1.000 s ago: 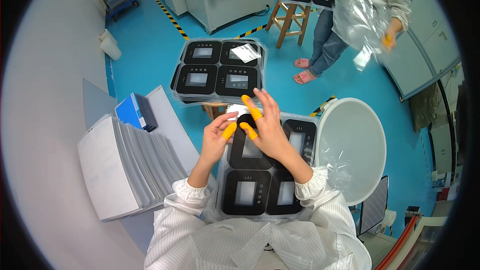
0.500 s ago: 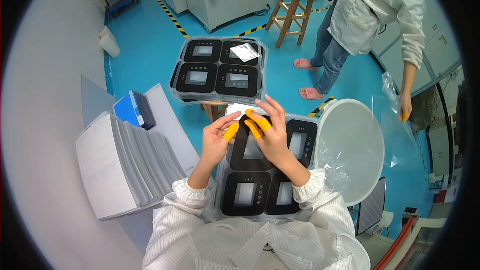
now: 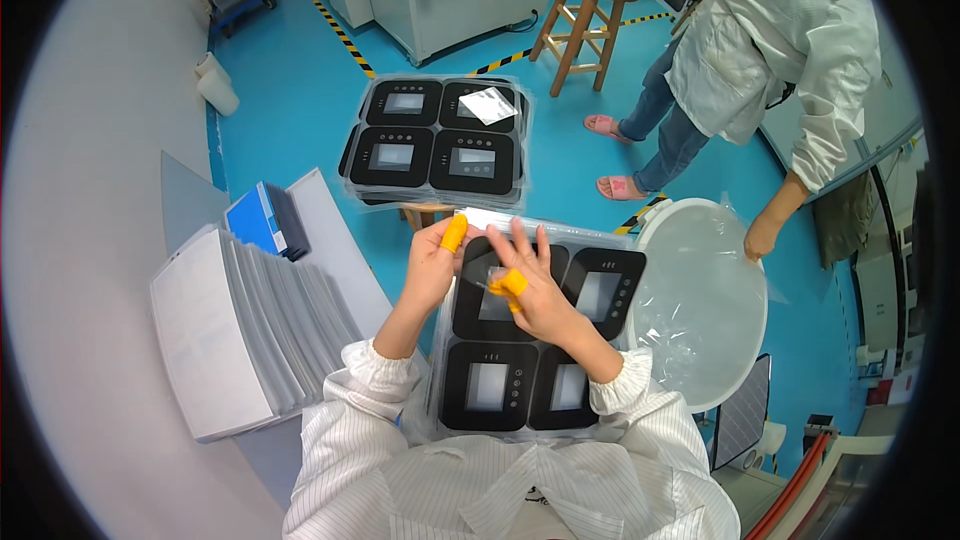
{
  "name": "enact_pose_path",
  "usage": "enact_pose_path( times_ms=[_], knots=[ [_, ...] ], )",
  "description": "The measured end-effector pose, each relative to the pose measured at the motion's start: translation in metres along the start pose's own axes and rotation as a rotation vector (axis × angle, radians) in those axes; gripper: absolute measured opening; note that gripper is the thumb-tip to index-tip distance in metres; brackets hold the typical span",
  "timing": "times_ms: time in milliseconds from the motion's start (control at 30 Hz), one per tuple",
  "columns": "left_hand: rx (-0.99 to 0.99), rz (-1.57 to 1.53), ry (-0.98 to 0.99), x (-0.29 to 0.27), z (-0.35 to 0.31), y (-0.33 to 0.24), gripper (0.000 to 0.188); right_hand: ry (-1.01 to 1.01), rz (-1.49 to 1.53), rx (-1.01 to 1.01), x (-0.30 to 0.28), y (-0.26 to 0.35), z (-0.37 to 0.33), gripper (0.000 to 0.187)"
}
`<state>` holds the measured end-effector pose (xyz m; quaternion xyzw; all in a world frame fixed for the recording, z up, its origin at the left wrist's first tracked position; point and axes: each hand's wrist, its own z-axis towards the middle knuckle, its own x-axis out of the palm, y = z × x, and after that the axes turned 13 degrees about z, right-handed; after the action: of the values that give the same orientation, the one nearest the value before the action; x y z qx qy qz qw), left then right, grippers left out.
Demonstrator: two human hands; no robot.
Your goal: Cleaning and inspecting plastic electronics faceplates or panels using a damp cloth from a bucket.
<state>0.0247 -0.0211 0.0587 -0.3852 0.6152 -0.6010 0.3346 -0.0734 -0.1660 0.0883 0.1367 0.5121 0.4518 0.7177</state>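
A sheet of black panels (image 3: 490, 385) with pale windows and small icons lies before me on a stack of clear-edged sheets. At its far left corner my left hand (image 3: 430, 265), a yellow finger cot on the thumb, pinches the edge of a white slip (image 3: 480, 220). Over the far left panel my right hand (image 3: 540, 300) has its yellow-cotted thumb and finger pressed together, the other fingers stretched out. Something thin and clear seems to show at that pinch, but it is too faint to name.
Beyond stands another stack of panel sheets (image 3: 405, 157) with a silvery slip on top. A white bin (image 3: 690, 310) with clear film is at right; a co-worker's hand (image 3: 765, 238) reaches its rim. Paper-like sheets (image 3: 215, 340) and a blue box (image 3: 258, 220) sit left. Behind is a wooden stool (image 3: 590, 25).
My right hand has drawn back from the far corner toward me. My left hand stays near the corner. The co-worker has lowered film into the bin and lifted a panel sheet off the stool.
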Motion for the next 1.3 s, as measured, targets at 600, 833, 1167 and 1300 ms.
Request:
enact_pose_path(
  times_ms=[600,833,1167,1300],
  knots=[
    [0.166,-0.842,-0.273,-0.303,0.066,-0.055,0.020,-1.619,0.711,0.497,-0.257,-0.096,-0.444,0.034],
    [0.312,-1.015,-0.004,-0.289,0.073,-0.087,0.021,-1.777,0.723,0.344,-0.199,-0.080,-0.425,0.056],
    [0.249,-1.107,-0.029,-0.214,0.109,-0.104,0.027,0.084,-0.089,1.251,-0.074,-0.112,-0.395,0.068],
    [0.219,-1.095,-0.076,-0.202,0.106,-0.108,0.026,0.277,0.245,1.588,-0.071,-0.110,-0.369,0.063]
  ],
)
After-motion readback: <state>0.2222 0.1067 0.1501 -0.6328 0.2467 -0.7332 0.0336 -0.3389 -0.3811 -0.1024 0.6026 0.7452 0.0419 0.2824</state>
